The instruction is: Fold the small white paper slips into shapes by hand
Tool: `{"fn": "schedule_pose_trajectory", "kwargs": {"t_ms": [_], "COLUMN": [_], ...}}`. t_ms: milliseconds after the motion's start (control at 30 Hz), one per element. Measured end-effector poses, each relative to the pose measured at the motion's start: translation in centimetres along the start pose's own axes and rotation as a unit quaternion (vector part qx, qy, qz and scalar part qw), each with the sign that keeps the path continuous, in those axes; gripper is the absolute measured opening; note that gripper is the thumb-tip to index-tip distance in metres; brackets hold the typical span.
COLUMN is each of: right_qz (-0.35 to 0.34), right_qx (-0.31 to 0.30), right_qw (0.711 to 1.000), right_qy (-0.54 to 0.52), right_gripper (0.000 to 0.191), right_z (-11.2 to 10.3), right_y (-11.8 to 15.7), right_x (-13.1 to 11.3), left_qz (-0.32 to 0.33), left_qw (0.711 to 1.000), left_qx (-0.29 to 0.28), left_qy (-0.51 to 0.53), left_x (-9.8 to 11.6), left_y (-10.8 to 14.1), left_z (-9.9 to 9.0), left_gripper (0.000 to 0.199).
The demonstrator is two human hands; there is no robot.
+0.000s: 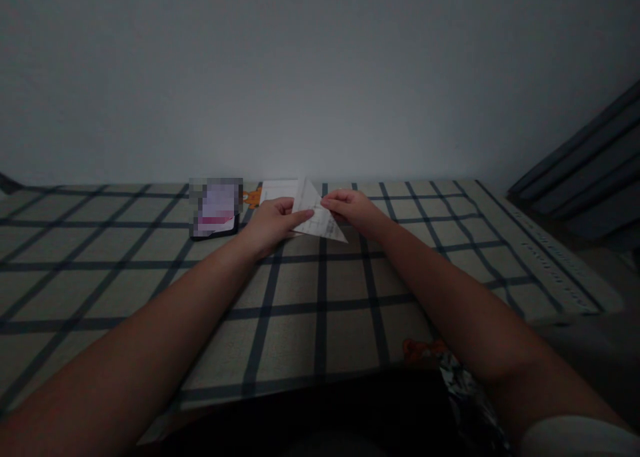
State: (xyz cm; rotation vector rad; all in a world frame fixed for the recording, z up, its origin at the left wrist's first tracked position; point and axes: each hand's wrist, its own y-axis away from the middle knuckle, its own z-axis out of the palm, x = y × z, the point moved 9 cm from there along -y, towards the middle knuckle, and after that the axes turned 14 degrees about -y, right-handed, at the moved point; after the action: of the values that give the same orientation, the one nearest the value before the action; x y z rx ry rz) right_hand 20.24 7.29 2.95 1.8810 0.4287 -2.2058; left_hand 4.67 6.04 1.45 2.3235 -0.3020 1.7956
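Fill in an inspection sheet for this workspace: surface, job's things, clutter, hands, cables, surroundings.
Surface: checked cloth, lettering near its right edge, too dim to read.
Job's things: paper, folded to a point, held above the cloth.
Clutter: white sheet and orange figure beyond the left hand; dark-edged item left of them, partly pixelated; orange item and crinkled item by the right forearm, kind unclear.
Hands: left hand grips the paper, thumb on top; right hand has its fingers pinched at the paper's right edge.
Cables: nothing seen.
Surroundings: plain wall behind, dark curtain at right; dim light.
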Motion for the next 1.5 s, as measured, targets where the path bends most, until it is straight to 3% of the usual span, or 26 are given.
{"fn": "schedule_pose_trajectory", "kwargs": {"t_ms": [100,367,467,700,1033,1500], "right_qz": [0.001,-0.011,-0.012,0.022,0.000,-0.010], "right_qx": [0.003,-0.011,-0.010,-0.013,-0.032,-0.028], "right_qw": [1.000,0.997,0.999,0.999,0.998,0.994], "right_qy": [0.006,0.070,0.052,0.027,0.061,0.105], "right_gripper": [0.030,0.028,0.029,0.017,0.010,0.015], "right_z": [-0.1,0.5,0.4,0.3,1.2,0.8], "right_y": [0.0,0.4,0.4,0.1,0.3,0.2], "right_x": [0.0,-0.4,-0.4,0.5,0.3,0.2], "left_qz": [-0.001,0.005,0.007,0.008,0.019,0.018], "left_qw": [0.999,0.995,0.992,0.992,0.988,0.989], "left_qx": [0.014,0.015,0.045,0.050,0.083,0.130], "left_qy": [0.031,-0.095,-0.119,-0.115,-0.130,-0.070], "left_x": [0.1,-1.2,-1.0,-0.8,0.3,0.1], "left_y": [0.0,-0.6,-0.5,-0.3,0.7,0.7], "left_z": [-0.1,-0.4,-1.1,-1.1,-1.1,-1.5], "left_gripper": [0.041,0.038,0.041,0.040,0.037,0.045]}}
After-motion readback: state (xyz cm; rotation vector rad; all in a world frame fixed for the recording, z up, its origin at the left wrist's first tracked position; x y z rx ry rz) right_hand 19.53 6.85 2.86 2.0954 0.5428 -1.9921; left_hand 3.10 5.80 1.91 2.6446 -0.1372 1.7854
